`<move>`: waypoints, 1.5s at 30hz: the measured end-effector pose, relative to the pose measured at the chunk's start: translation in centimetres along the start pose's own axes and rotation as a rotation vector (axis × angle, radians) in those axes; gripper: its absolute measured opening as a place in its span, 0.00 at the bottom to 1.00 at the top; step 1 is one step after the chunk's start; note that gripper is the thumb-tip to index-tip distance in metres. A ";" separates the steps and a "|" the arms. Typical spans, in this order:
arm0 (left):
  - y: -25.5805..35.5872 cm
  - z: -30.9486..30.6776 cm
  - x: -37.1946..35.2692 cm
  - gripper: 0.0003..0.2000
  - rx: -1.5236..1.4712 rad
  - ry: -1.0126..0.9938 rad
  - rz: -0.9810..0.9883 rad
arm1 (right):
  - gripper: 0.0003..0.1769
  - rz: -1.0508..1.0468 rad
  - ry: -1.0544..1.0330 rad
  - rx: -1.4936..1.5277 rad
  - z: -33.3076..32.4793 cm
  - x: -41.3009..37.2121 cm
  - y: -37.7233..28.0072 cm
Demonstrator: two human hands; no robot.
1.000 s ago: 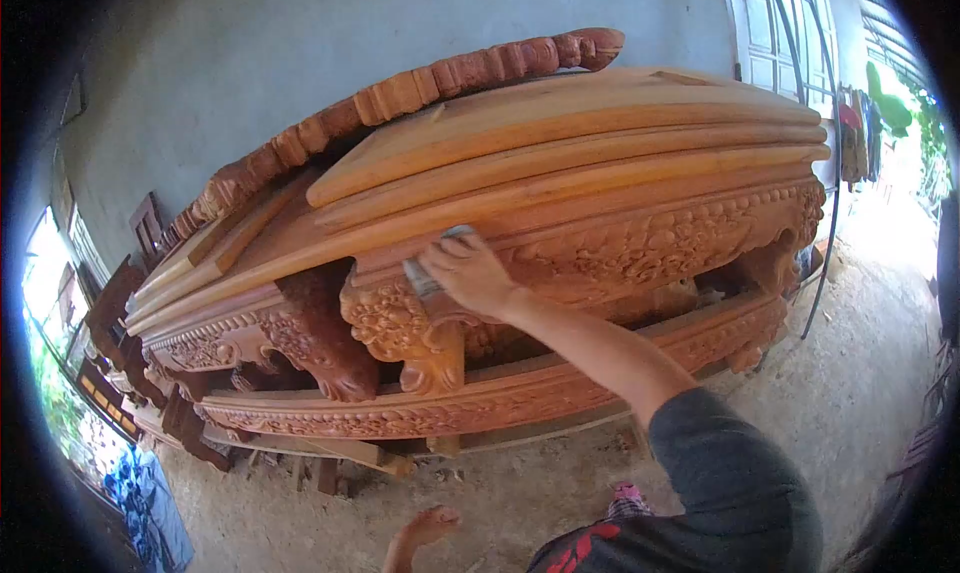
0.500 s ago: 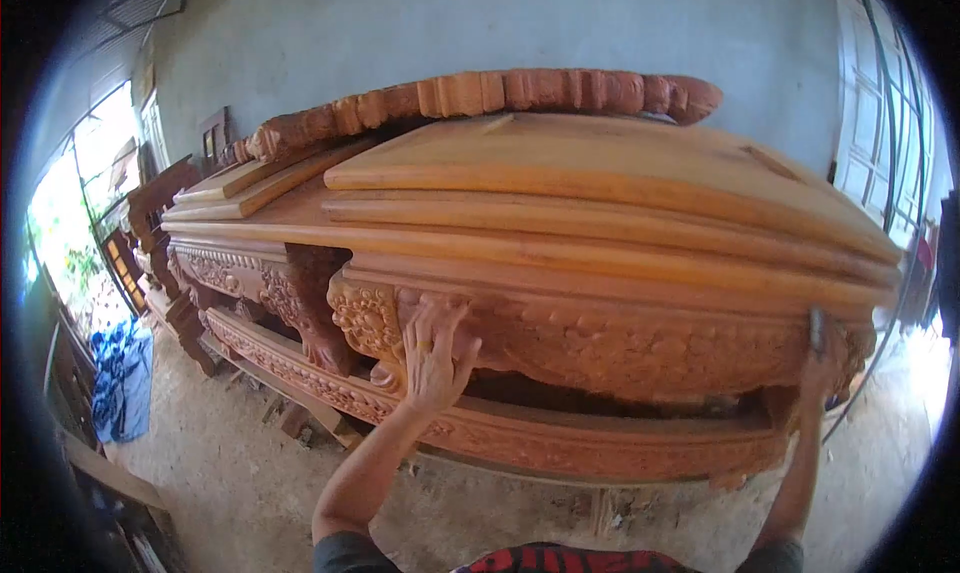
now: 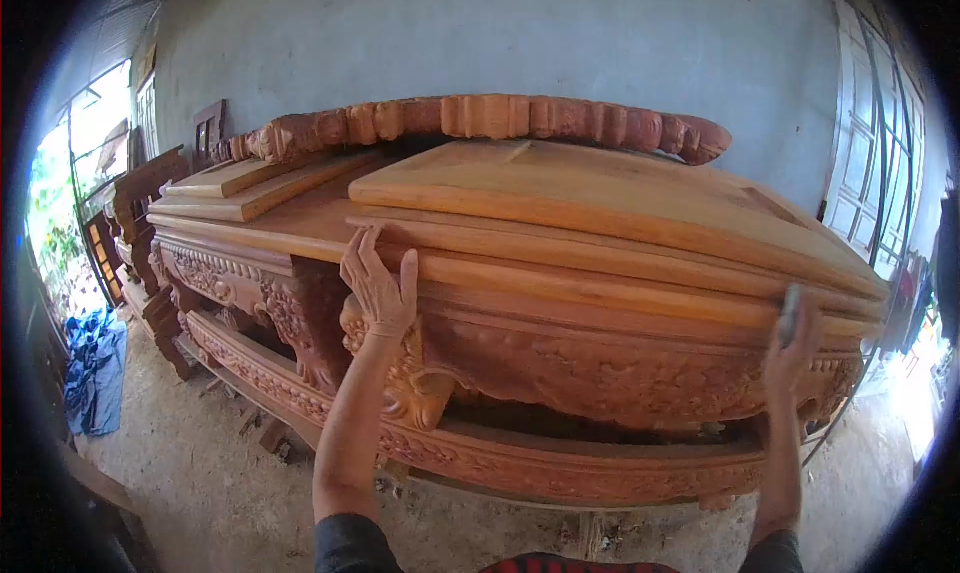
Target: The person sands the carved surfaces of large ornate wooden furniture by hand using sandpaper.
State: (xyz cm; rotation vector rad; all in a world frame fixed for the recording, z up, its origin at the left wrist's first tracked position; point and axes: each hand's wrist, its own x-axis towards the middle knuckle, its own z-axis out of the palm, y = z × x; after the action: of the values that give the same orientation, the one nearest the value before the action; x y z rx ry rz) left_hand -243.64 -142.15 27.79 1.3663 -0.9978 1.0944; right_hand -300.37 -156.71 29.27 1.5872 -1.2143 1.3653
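A large carved wooden cabinet point(image 3: 600, 358) with floral relief stands before me. Stacked on top of it are smooth orange-brown boards point(image 3: 600, 198). My left hand point(image 3: 380, 288) is open, its fingers extended and resting against the front edge of the lower boards, thumb apart. A carved corner piece point(image 3: 425, 398) with leaf shapes sits just below that hand. At the right end, my right hand point(image 3: 795, 348) is closed on a small grey block point(image 3: 791, 315) beside the boards' front edge. Blur hides what kind of block it is.
A long rough carved beam point(image 3: 480, 118) lies along the back of the boards, by the blue-grey wall point(image 3: 500, 33). A low carved rail point(image 3: 600, 473) runs along the bottom. Blue sheeting point(image 3: 95, 373) lies on the floor at left. White doors point(image 3: 865, 133) stand at right.
My left hand has risen from the carved front to the board edge. My right hand, with the grey block, has moved up and slightly left. The camera view has shifted.
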 end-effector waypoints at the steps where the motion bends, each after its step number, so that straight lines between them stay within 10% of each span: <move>1: -0.9 -0.1 0.0 0.25 -0.005 0.008 -0.006 | 0.29 -0.147 0.038 0.092 0.2 -0.1 -3.9; 12: -3.3 0.4 -0.6 0.18 -0.471 0.213 -0.290 | 0.11 -0.503 -0.141 0.285 0.4 0.3 -42.9; 16: -6.4 2.0 -2.5 0.21 -0.549 0.312 -0.372 | 0.12 -0.372 -0.386 0.842 2.3 0.4 -52.7; 17: -6.6 2.3 -2.7 0.22 -0.561 0.322 -0.360 | 0.15 -0.301 -0.117 0.838 4.6 -0.8 -55.5; 19: -7.2 2.7 -2.8 0.24 -0.546 0.333 -0.335 | 0.15 -0.568 -0.227 0.417 1.8 0.2 -54.9; 31: -3.8 -1.0 -2.1 0.22 0.289 -0.126 0.031 | 0.17 -0.763 -0.245 0.549 0.0 2.6 -30.1; 34: -4.4 -1.0 -1.5 0.20 0.334 -0.142 0.050 | 0.21 -0.698 -0.561 0.474 -1.6 5.6 -21.3; 38: -5.5 -1.0 -1.4 0.21 0.343 -0.210 0.052 | 0.11 -0.703 -0.562 0.435 -2.8 7.0 -10.1; 45: -7.9 -1.0 -2.5 0.24 0.249 -0.134 0.083 | 0.25 -0.536 -0.520 0.157 -5.1 7.9 11.8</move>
State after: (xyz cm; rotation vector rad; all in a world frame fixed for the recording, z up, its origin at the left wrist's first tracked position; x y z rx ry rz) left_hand -236.63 -140.59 23.53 1.6288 -1.0489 1.2340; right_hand -313.19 -157.24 37.29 2.2657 -0.8608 0.7376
